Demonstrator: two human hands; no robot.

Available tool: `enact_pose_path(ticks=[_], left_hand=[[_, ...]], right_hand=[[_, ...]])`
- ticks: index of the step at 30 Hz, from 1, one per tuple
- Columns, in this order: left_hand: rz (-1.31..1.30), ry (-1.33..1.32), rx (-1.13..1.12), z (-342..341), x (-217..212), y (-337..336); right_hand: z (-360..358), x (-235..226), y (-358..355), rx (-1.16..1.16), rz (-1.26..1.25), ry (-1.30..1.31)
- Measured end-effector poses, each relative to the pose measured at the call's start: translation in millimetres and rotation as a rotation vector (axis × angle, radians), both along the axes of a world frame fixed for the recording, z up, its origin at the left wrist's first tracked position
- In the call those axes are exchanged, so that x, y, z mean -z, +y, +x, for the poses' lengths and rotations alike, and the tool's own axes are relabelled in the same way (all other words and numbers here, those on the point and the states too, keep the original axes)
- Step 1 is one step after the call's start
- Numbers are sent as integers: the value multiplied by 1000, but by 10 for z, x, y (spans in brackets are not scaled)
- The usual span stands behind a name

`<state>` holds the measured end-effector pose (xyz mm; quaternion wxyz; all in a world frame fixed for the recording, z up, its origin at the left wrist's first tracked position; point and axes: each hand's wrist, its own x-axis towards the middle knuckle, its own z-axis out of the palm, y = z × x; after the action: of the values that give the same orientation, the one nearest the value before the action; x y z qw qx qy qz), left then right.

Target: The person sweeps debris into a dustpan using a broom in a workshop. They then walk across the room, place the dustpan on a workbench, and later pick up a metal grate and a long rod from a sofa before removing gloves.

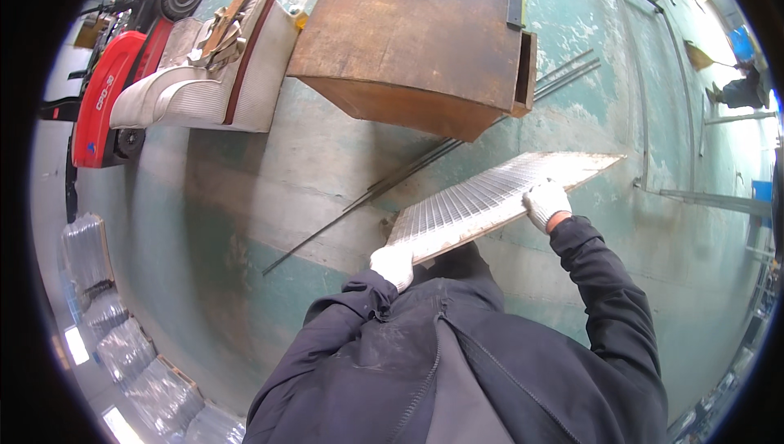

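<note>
In front of my body I carry a flat, pale grid panel (474, 199) with rows of thin bars and worn, light-coloured edges. It is tilted, reaching up to the right. My left hand (394, 268), in a white work glove, grips its near left corner. Farther right, my right hand (545, 202), gloved the same way, is closed over the near edge of the panel. Fingers on the undersides of both grips are hidden.
A brown workbench (408, 35) with an open drawer (525, 76) stands ahead. Long metal rods (367, 195) lie on the green floor. Leftward are a worn armchair (212, 76) and a red forklift (102, 101); wrapped stacks (131, 354) line the lower left. Metal frames (665, 76) stand right, near another person (741, 91).
</note>
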<state>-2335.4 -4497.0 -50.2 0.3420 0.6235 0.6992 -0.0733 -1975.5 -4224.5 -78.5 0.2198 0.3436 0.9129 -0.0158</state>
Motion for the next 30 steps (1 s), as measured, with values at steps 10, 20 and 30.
enact_pose_path(ticks=[10, 20, 30], left_hand=[[89, 48, -191, -161, -49, -146], [104, -485, -1115, -187, 311, -698], [205, -854, -1271, -150, 568, -953]], right_hand=[[406, -569, 494, 42, -136, 397], [2083, 871, 1790, 1438, 193, 885], [2924, 1524, 1972, 1695, -305, 1759]])
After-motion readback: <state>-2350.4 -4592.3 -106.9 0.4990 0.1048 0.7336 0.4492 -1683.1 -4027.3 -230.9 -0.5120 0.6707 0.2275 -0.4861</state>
